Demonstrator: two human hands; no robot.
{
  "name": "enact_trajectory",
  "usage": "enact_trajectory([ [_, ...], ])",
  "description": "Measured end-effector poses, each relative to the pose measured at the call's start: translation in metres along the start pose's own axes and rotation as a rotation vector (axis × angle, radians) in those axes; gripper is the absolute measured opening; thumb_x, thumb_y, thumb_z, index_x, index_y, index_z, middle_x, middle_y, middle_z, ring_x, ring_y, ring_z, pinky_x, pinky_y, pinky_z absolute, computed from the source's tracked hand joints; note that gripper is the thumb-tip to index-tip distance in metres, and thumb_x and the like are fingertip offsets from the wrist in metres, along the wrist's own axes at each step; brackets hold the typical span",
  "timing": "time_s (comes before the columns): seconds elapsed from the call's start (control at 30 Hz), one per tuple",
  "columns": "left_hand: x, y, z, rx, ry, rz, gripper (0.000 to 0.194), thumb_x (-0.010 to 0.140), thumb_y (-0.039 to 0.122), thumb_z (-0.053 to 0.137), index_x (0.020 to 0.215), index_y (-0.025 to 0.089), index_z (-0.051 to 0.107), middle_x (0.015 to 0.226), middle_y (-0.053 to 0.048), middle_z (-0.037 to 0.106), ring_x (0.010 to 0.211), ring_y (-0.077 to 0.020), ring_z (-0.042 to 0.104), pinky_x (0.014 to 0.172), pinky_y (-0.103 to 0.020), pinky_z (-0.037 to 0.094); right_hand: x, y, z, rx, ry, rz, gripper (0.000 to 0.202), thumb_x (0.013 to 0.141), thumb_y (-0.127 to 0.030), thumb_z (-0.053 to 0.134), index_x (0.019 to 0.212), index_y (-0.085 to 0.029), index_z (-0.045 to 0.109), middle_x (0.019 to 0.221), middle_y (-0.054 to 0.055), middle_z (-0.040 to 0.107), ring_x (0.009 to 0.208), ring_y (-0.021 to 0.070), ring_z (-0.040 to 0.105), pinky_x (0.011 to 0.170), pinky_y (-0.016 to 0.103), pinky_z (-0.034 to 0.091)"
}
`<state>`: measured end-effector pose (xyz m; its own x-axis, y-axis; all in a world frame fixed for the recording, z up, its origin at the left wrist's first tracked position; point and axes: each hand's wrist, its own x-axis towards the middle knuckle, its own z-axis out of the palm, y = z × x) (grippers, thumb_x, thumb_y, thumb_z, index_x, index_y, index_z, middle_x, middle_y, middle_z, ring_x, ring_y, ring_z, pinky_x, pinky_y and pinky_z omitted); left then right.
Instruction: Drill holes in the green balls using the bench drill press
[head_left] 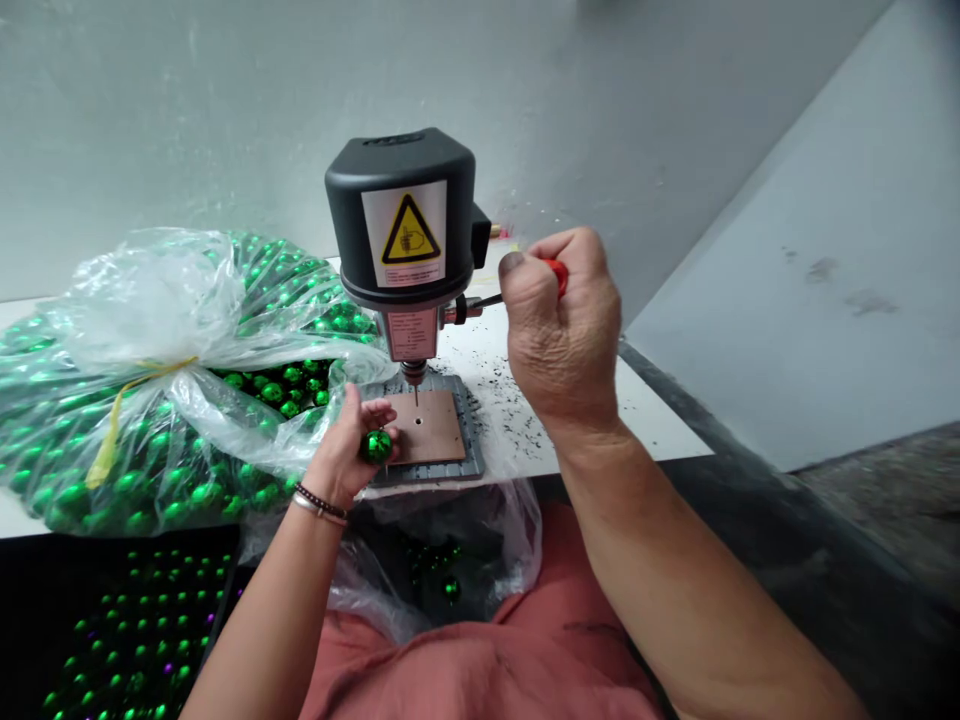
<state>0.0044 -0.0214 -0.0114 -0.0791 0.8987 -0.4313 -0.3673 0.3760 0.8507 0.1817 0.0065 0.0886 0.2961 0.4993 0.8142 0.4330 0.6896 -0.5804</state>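
Note:
A shiny green ball point(376, 447) rests in the fingers of my left hand point(351, 440), just left of a brown board point(435, 430) with a small hole in it. The board lies on the grey base of a small bench drill press point(401, 215), whose thin bit point(416, 396) hangs above it. My right hand point(566, 320) is wrapped round the red knob point(559, 275) of the drill press lever, to the right of the black motor housing.
Left on the white table point(517, 450) lies a large clear plastic bag point(150, 400) full of green balls. Dark shavings point(502, 385) are scattered right of the base. An open plastic bag point(517, 540) with green balls sits at my lap. More balls point(150, 630) fill a dark container at lower left.

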Motion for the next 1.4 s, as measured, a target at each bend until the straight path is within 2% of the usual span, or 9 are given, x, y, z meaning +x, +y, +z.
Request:
enact_trajectory([
  [0.1, 0.004, 0.006, 0.004, -0.22, 0.023, -0.158, 0.053, 0.087, 0.063, 0.031, 0.084, 0.016, 0.055, 0.073, -0.005, 0.057, 0.063, -0.0144, 0.058, 0.06, -0.033, 0.053, -0.001, 0.002, -0.001, 0.0, -0.02, 0.02, 0.022, 0.086, -0.038, 0.05, 0.074, -0.021, 0.044, 0.06, -0.006, 0.044, 0.051, 0.004, 0.041, 0.049, 0.02, 0.038],
  [0.17, 0.003, 0.007, 0.004, -0.242, 0.027, -0.154, 0.035, 0.09, 0.044, 0.041, 0.084, 0.013, 0.057, 0.072, -0.006, 0.058, 0.068, -0.015, 0.061, 0.071, -0.035, 0.055, -0.001, 0.003, -0.001, 0.006, -0.038, 0.038, 0.022, 0.086, -0.039, 0.05, 0.075, -0.021, 0.044, 0.061, -0.006, 0.045, 0.051, 0.0042, 0.042, 0.05, 0.02, 0.039],
  [0.23, 0.001, 0.006, 0.002, -0.211, 0.03, -0.112, 0.011, 0.082, 0.018, 0.052, 0.085, 0.01, 0.06, 0.072, -0.006, 0.06, 0.071, -0.0139, 0.062, 0.079, -0.034, 0.054, -0.002, 0.002, -0.002, 0.021, -0.05, 0.054, 0.022, 0.086, -0.04, 0.049, 0.076, -0.021, 0.044, 0.062, -0.006, 0.045, 0.051, 0.0041, 0.042, 0.049, 0.02, 0.039],
  [0.33, 0.001, 0.0, 0.0, -0.136, 0.009, -0.027, 0.023, 0.068, 0.001, 0.057, 0.089, 0.009, 0.063, 0.074, -0.005, 0.063, 0.072, -0.0121, 0.063, 0.085, -0.032, 0.052, -0.003, 0.001, -0.003, 0.031, -0.064, 0.059, 0.022, 0.087, -0.04, 0.048, 0.076, -0.021, 0.043, 0.061, -0.006, 0.044, 0.052, 0.0038, 0.043, 0.049, 0.019, 0.039],
  [0.5, 0.003, -0.009, -0.001, 0.003, -0.085, 0.084, 0.027, 0.063, 0.015, 0.073, 0.088, 0.012, 0.065, 0.08, -0.003, 0.066, 0.076, -0.0107, 0.062, 0.08, -0.026, 0.051, -0.003, 0.001, -0.005, 0.029, -0.085, 0.072, 0.023, 0.086, -0.041, 0.048, 0.076, -0.021, 0.042, 0.061, -0.006, 0.044, 0.053, 0.0046, 0.045, 0.05, 0.019, 0.041],
  [0.7, 0.003, -0.01, -0.007, 0.019, -0.133, 0.042, 0.035, 0.064, 0.034, 0.077, 0.087, 0.016, 0.058, 0.077, -0.002, 0.062, 0.059, -0.0079, 0.057, 0.046, -0.016, 0.038, -0.003, 0.001, -0.007, 0.046, -0.116, 0.076, 0.023, 0.086, -0.042, 0.049, 0.077, -0.022, 0.042, 0.06, -0.006, 0.041, 0.054, 0.0043, 0.046, 0.048, 0.017, 0.039],
  [0.93, 0.006, -0.011, -0.009, 0.219, -0.104, 0.098, 0.066, 0.069, 0.027, 0.07, 0.13, 0.016, 0.049, 0.082, -0.001, 0.062, 0.069, -0.0102, 0.061, 0.061, -0.021, 0.048, -0.003, 0.0, -0.007, 0.057, -0.081, 0.066, 0.021, 0.083, -0.039, 0.05, 0.074, -0.021, 0.043, 0.058, -0.007, 0.038, 0.049, 0.0027, 0.037, 0.046, 0.016, 0.037],
  [1.2, 0.024, -0.014, -0.004, 0.792, -0.001, 0.277, 0.052, 0.067, 0.037, 0.066, 0.116, 0.019, 0.064, 0.066, 0.003, 0.058, 0.048, -0.0071, 0.043, 0.046, -0.02, 0.035, -0.005, 0.002, -0.01, 0.059, -0.126, 0.072, 0.022, 0.085, -0.041, 0.05, 0.077, -0.021, 0.044, 0.06, -0.006, 0.035, 0.05, 0.0026, 0.037, 0.046, 0.015, 0.037],
  [1.4, 0.032, -0.016, -0.001, 0.906, 0.014, 0.345, 0.05, 0.066, 0.038, 0.069, 0.112, 0.019, 0.067, 0.077, -0.001, 0.068, 0.066, -0.0141, 0.057, 0.061, -0.024, 0.043, -0.006, 0.003, -0.011, 0.042, -0.136, 0.06, 0.022, 0.086, -0.041, 0.047, 0.078, -0.021, 0.044, 0.062, -0.006, 0.036, 0.051, 0.0017, 0.038, 0.047, 0.014, 0.038],
])
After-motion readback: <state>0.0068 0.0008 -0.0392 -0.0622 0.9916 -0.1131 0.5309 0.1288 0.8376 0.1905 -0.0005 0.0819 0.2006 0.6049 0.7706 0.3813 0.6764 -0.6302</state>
